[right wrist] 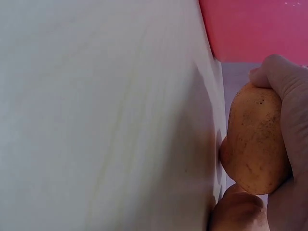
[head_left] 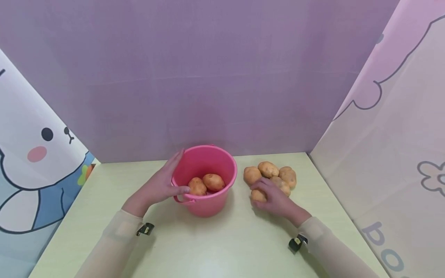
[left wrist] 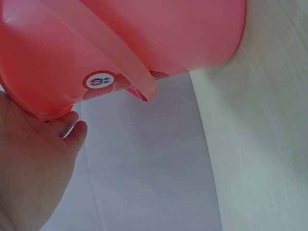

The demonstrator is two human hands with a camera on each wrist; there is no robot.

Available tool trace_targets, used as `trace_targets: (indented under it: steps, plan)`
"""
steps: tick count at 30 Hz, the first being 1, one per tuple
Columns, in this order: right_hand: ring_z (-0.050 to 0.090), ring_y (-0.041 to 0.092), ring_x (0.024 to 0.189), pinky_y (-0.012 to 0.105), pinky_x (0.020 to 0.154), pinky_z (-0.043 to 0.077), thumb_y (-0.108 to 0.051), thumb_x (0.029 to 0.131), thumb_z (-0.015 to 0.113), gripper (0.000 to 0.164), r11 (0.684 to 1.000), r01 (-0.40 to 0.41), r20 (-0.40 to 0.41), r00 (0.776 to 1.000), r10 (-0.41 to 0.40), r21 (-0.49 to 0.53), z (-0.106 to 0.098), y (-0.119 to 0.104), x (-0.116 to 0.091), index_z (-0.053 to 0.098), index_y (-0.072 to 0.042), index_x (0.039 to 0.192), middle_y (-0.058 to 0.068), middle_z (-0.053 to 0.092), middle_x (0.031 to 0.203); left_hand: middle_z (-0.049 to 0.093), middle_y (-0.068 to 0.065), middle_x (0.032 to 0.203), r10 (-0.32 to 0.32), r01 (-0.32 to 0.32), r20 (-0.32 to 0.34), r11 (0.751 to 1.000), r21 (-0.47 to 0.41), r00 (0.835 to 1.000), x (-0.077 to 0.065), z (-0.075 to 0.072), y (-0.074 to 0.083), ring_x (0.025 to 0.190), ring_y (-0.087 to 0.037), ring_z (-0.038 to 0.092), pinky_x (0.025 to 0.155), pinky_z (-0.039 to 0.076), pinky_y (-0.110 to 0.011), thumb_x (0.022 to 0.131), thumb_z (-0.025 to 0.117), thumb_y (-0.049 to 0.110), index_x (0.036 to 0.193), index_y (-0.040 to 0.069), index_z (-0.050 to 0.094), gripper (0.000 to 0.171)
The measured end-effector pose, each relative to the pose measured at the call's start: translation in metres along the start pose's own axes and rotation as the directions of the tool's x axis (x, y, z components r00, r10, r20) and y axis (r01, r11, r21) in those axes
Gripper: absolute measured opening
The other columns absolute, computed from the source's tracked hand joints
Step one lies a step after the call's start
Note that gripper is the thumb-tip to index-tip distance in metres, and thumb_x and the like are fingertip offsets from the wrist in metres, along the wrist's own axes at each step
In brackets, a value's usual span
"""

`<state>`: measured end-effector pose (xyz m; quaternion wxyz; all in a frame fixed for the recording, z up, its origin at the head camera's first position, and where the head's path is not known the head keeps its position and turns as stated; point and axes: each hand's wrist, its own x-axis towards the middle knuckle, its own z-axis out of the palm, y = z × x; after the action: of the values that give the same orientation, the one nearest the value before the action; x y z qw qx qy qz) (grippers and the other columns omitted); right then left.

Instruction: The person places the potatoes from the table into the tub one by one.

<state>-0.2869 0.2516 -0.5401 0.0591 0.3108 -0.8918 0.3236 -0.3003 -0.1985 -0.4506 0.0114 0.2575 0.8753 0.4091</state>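
Note the near part of the desk (head_left: 215,247): its surface runs between your forearms toward the bucket. Your right hand (head_left: 276,199) has its fingers bent over a held potato (head_left: 258,195); whether that potato clears the desk, you cannot tell. Your left hand (head_left: 158,189) is spread, with its fingers extended along the left side of the rim of the pink bucket (head_left: 208,206) and its thumb over the near rim, beside the bucket handle (head_left: 184,202).

The bucket stands upright and contains two potatoes (head_left: 213,182), side by side at the bottom. Observe the open desk surface between the bucket and your right hand. Four loose potatoes (head_left: 268,169) lie clustered just beyond the right fingers, near the rear edge. There the desk meets the purple panel (head_left: 201,85); the right panel (head_left: 393,166) borders the right edge, apart from the cluster.
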Motion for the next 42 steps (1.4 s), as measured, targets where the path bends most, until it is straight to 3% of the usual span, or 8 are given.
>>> trace_targets:
  steps: [13, 19, 23, 26, 34, 42]
  plan:
    - [0.062, 0.013, 0.122, 0.049, 0.109, 0.056, -0.013, 0.089, 0.092, 0.04, 0.998, -0.045, -0.009, 0.999, 0.045, 0.037, -0.007, -0.004, 0.008, 0.073, -0.024, 0.123, -0.009, 0.067, 0.128, 0.011, -0.01, 0.185, 0.004, -0.004, -0.008, 1.0, 0.02, 1.0, 0.0, 0.001, -0.002, 0.163, -0.05, 0.025, 0.108, 0.055, -0.067, 0.086, 0.094, 0.053, 0.18, 0.019, 0.011, 0.13]
    - [0.063, 0.015, 0.118, 0.042, 0.105, 0.056, -0.012, 0.089, 0.089, 0.038, 0.998, -0.011, -0.035, 0.999, 0.013, 0.056, -0.011, -0.007, 0.01, 0.073, -0.023, 0.121, -0.007, 0.067, 0.126, 0.011, -0.009, 0.185, 0.0, 0.001, -0.006, 1.0, 0.015, 1.0, 0.0, 0.001, -0.001, 0.164, -0.049, 0.026, 0.108, 0.056, -0.065, 0.085, 0.095, 0.053, 0.18, 0.02, 0.01, 0.131]
    - [0.064, 0.017, 0.116, 0.039, 0.102, 0.056, -0.011, 0.088, 0.087, 0.037, 0.998, 0.01, -0.044, 0.999, -0.007, 0.066, -0.016, -0.011, 0.013, 0.074, -0.017, 0.122, -0.004, 0.069, 0.126, 0.011, -0.008, 0.185, -0.003, 0.003, -0.007, 1.0, 0.012, 1.0, 0.0, 0.0, -0.001, 0.164, -0.047, 0.026, 0.108, 0.056, -0.065, 0.084, 0.095, 0.053, 0.18, 0.021, 0.011, 0.132]
    - [0.064, 0.017, 0.117, 0.04, 0.104, 0.055, -0.012, 0.088, 0.088, 0.039, 0.997, 0.006, -0.04, 0.999, -0.003, 0.074, -0.021, -0.015, 0.016, 0.074, -0.013, 0.125, -0.004, 0.069, 0.127, 0.011, -0.007, 0.185, -0.003, 0.003, -0.006, 1.0, 0.009, 1.0, 0.0, 0.0, -0.001, 0.164, -0.046, 0.026, 0.108, 0.056, -0.064, 0.084, 0.095, 0.053, 0.18, 0.021, 0.011, 0.132]
    - [0.062, 0.022, 0.125, 0.047, 0.107, 0.056, -0.013, 0.089, 0.089, 0.042, 0.996, 0.003, -0.035, 0.999, 0.0, 0.093, -0.033, -0.025, 0.027, 0.073, -0.019, 0.127, 0.001, 0.071, 0.131, 0.011, -0.009, 0.185, -0.009, 0.009, -0.002, 1.0, 0.005, 1.0, 0.0, 0.0, 0.0, 0.163, -0.049, 0.027, 0.106, 0.057, -0.064, 0.085, 0.095, 0.052, 0.18, 0.022, 0.009, 0.131]
    - [0.061, 0.019, 0.113, 0.037, 0.089, 0.056, -0.009, 0.088, 0.089, 0.04, 0.994, 0.051, -0.065, 0.997, -0.045, 0.094, -0.044, -0.029, 0.039, 0.075, -0.021, 0.123, -0.002, 0.07, 0.128, 0.011, -0.01, 0.185, -0.008, 0.008, 0.001, 1.0, -0.004, 1.0, 0.0, 0.001, 0.0, 0.163, -0.049, 0.026, 0.107, 0.056, -0.064, 0.087, 0.094, 0.05, 0.18, 0.022, 0.009, 0.129]
